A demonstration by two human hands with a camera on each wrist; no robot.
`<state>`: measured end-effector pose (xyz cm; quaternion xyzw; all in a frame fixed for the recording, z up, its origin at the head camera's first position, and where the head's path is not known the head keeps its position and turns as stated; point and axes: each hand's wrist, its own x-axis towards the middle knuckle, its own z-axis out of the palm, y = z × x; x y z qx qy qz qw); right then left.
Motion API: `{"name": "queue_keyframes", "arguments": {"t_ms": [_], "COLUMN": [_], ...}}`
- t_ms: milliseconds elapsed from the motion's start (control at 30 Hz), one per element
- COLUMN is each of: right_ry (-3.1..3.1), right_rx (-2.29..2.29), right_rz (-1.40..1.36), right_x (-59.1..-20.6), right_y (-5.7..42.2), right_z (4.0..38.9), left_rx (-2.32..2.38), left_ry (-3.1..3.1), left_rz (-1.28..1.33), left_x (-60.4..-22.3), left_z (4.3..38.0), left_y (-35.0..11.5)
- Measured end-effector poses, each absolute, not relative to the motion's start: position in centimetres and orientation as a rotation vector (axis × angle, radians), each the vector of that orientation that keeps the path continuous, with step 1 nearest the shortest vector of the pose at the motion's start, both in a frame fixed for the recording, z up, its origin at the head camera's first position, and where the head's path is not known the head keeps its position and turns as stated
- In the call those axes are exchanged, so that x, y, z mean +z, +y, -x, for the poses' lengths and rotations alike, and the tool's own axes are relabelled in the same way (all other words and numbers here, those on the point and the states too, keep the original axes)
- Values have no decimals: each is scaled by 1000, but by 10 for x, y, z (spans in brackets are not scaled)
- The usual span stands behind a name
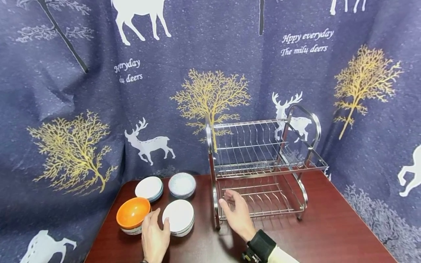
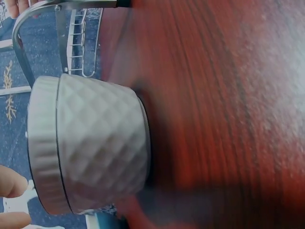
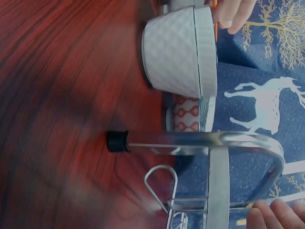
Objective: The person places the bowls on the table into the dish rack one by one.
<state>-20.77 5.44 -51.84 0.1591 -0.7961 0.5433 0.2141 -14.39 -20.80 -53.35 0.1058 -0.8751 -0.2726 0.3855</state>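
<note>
My left hand (image 1: 155, 235) is just left of a stack of white bowls (image 1: 178, 216), its thumb and fingers spread near the rim. In the left wrist view the fingertips (image 2: 12, 183) lie close to the rim of the stack, whose sides (image 2: 102, 143) bear a diamond pattern; I cannot tell whether they touch it. Beside the same hand stands an orange bowl (image 1: 133, 213) on top of a patterned one. My right hand (image 1: 238, 216) hovers, fingers apart and holding nothing, before the lower left of a two-tier metal dish rack (image 1: 256, 176).
Farther back on the dark red table (image 1: 204, 248) stand a stack with a white bowl (image 1: 149, 188) on top and a stack of speckled pale bowls (image 1: 182, 185). Behind the table hangs a blue curtain (image 1: 184, 47) printed with deer and trees. The rack's black foot (image 3: 117, 141) rests on the table.
</note>
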Motion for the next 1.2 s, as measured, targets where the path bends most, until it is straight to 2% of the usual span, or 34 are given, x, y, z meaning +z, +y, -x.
{"name": "queue_keyframes", "arguments": {"t_ms": [567, 1200], "right_ry": [-2305, -2291], "right_rx": [1629, 1656], "right_rz": [-413, -449], "right_x": [-525, -531], "right_y": [44, 32], "right_z": [204, 207], "left_rx": [-785, -787], "left_ry": [-2454, -2542], "left_rz": [-493, -538], "left_x": [-533, -535], "left_z": [143, 149], "left_y": [-215, -221]}}
